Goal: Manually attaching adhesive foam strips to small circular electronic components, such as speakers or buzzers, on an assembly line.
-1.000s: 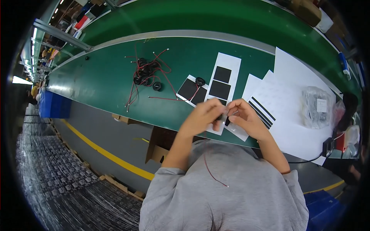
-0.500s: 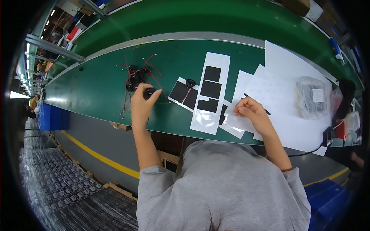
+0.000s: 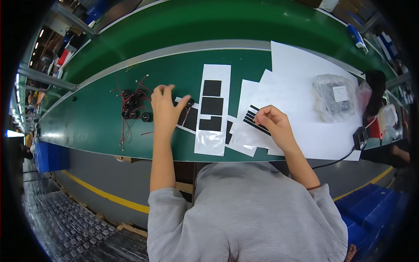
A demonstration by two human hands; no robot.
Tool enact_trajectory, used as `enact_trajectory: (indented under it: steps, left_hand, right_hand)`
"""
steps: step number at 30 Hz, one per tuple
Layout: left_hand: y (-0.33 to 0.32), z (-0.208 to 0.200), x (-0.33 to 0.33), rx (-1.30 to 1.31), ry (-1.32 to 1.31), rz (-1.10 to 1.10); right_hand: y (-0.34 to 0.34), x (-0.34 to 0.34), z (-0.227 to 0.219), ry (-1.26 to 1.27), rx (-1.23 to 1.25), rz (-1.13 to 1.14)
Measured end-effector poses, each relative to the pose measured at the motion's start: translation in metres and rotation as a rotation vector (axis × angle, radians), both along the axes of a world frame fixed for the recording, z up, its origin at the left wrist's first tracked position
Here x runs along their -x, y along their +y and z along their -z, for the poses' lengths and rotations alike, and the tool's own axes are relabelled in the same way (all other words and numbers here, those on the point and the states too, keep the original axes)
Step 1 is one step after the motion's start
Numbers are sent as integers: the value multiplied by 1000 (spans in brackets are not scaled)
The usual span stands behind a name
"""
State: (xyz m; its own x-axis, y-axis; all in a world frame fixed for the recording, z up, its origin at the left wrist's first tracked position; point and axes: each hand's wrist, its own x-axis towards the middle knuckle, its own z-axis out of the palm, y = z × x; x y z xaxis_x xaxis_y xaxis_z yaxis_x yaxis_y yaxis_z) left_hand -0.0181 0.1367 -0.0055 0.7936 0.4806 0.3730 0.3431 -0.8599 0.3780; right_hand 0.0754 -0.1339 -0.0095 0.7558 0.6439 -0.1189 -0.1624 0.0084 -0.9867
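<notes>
Black strips (image 3: 257,127) are lying by the right hand (image 3: 276,124), its grip unclear; the left hand (image 3: 165,110) is showing a wide grip.

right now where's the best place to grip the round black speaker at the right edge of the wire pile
Pinch the round black speaker by its outer rim, probably from the right: the left hand is on that side, while the tangled pile lies to its left. Its circular edge gives thumb and finger opposite sides.
</notes>
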Motion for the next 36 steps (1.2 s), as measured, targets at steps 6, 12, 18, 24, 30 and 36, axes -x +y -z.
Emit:
enact_trajectory:
  steps: [6,12,18,24,30,36]
  left_hand:
    - [-10,8,3,-75,94,103]
    - [-14,3,6,-103,124,183]
    - [-4,-24,16,656,-261,287]
    - [23,-53,74,1341,-834,338]
    - [5,-32,75,1795,-460,702]
    - [-37,15,55,1894,-127,348]
  right_hand:
    - [-7,-1,-1,-572,196,45]
    - [10,8,3,-786,187,-68]
    - [55,15,5,-1092,248,-258]
    - [85,7,34,-1317,263,-255]
    - [92,7,35,-1364,216,-260]
    - [88,6,37,-1469,185,-258]
